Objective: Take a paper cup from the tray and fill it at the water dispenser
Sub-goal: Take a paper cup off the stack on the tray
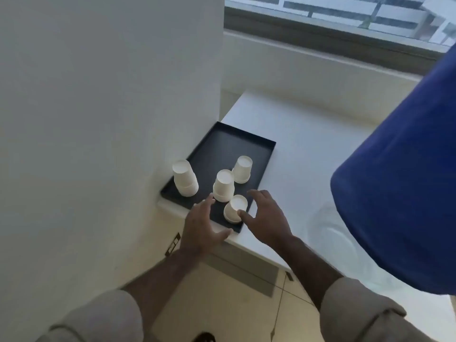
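Four cups upside down on tray (pixel 246 144), nearest cup (pixel 234 209) standing vertical between both hands. Right hand (pixel 265 219) closer, fingers (pixel 243 214) spread, thumb touching its side; left hand (pixel 201 225) open, just beside, holding nothing.

Your forearms are bare; pale beige sleeves (pixel 103 314) are rolled into thick cuffs near both elbows, left and right alike.

A white, smooth-topped bench (pixel 308 169) is seen running below the window. A flat, rectangular black tray with a low rim (pixel 246 138) is set directly on it at its near left corner, against the white wall, overhanging the near edge slightly.
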The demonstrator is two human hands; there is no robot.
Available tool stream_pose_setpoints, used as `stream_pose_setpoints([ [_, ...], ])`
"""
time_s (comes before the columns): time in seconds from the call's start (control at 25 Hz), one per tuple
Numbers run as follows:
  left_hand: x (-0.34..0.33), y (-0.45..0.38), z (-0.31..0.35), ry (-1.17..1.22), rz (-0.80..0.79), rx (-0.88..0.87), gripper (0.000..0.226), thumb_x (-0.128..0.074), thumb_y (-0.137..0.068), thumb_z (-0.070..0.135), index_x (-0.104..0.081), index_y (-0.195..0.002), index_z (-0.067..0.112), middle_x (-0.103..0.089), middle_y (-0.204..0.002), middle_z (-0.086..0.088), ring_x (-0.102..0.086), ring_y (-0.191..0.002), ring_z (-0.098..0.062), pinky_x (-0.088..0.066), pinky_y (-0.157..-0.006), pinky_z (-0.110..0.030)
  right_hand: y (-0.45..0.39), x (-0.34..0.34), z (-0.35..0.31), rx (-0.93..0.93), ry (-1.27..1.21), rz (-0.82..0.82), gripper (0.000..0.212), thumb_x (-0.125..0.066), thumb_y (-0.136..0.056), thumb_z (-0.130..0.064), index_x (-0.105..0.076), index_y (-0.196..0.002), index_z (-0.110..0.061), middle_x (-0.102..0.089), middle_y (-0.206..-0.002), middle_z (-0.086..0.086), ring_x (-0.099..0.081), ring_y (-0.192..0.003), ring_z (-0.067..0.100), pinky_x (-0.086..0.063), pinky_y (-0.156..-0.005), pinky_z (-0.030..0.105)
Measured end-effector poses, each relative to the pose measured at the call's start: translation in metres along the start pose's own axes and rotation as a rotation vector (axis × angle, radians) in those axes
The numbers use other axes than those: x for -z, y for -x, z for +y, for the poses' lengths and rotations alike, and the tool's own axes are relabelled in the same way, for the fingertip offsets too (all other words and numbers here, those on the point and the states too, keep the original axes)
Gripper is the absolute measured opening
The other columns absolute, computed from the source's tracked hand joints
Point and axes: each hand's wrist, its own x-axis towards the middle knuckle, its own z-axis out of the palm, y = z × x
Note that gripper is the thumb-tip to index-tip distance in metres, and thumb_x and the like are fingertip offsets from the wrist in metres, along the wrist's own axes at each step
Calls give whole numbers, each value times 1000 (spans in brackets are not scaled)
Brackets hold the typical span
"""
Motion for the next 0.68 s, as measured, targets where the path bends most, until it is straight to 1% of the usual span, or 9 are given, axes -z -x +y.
stream_pose_setpoints([
  [0.08,-8,-15,-7,21,-40,-4,105,-93,-64,36,-43,-152,8,-58,-147,-9,-52,-136,-32,-35,-118,-48,-18,-15,0,-75,-13,-62,54,-67,-82,-34,-47,-132,-23,-52,-130,-1,-57,-111,22,-48,-85,34],
  [0.2,-25,-34,-18,-15,-107,17,99,-91,-63,40,-49,-147,11,-62,-141,-8,-54,-133,-29,-37,-116,-48,-37,-39,4,-179,-12,-152,61,-67,-81,-31,-42,-136,-22,-50,-132,3,-57,-111,26,-49,-87,38],
  [0.32,-39,-49,-29,-23,-109,32,90,-86,-61,44,-54,-141,16,-70,-127,-3,-61,-121,-27,-46,-107,-48,-46,-58,11,-239,-27,-182,61,-63,-81,-30,-40,-137,-25,-49,-127,5,-57,-106,29,-53,-83,41],
  [0.4,-49,-55,-37,13,-115,15,84,-83,-59,47,-57,-135,23,-73,-118,4,-65,-112,-22,-51,-102,-48,-46,-68,15,-253,-28,-155,52,-62,-81,-30,-44,-130,-26,-52,-120,4,-59,-100,29,-54,-79,42],
  [0.48,-58,-59,-47,85,-100,-24,82,-80,-56,50,-57,-132,30,-74,-116,12,-64,-106,-17,-49,-104,-48,-44,-73,20,-234,-59,-83,43,-63,-80,-36,-50,-120,-25,-57,-110,3,-60,-93,26,-52,-74,38],
  [0.56,-64,-61,-55,163,-93,-40,86,-81,-56,49,-54,-136,33,-73,-118,14,-65,-109,-16,-44,-112,-48,-42,-73,24,-219,-112,-21,42,-64,-79,-44,-53,-115,-26,-60,-104,1,-59,-90,21,-49,-73,34],
  [0.6,-67,-62,-58,190,-93,-49,88,-83,-57,48,-52,-138,34,-73,-118,14,-65,-111,-16,-41,-115,-47,-42,-72,26,-216,-131,5,44,-65,-78,-47,-55,-115,-26,-62,-104,0,-58,-90,18,-47,-73,31],
  [0.68,-69,-62,-61,226,-95,-75,89,-83,-60,50,-44,-139,41,-73,-119,17,-65,-114,-14,-35,-118,-40,-43,-70,30,-222,-156,39,48,-66,-77,-50,-56,-117,-25,-64,-109,-2,-57,-94,15,-47,-77,29],
])
